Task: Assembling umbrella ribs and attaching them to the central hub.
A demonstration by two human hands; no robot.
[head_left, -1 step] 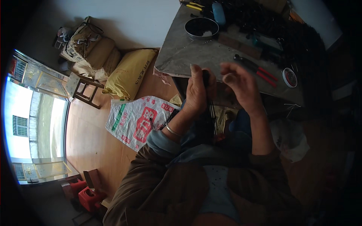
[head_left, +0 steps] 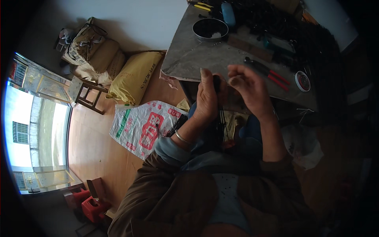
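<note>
My left hand (head_left: 206, 94) is closed, thumb up, around a dark bundle in front of the table's near edge. Thin black strands (head_left: 222, 122) hang below that fist; their exact kind is too dark to make out. Just to the right is my right hand (head_left: 252, 91), raised at the same height, with its fingers curled and brought near the thumb as in a pinch. Whatever may lie between those fingertips is too small to see. A little beyond it on the table are red-handled pliers (head_left: 278, 80).
On the grey table (head_left: 179, 59) stand a round bowl (head_left: 210, 38) with dark contents, a blue case (head_left: 228, 14), yellow-handled pliers (head_left: 202, 6) and a round tin (head_left: 303, 81). Black pieces heap at the back. Left of me lie a white printed sack (head_left: 134, 126) and a yellow sack (head_left: 136, 77).
The view has shifted very slightly. My right hand has drifted slightly left, nearer the left hand; the left keeps its grip.
</note>
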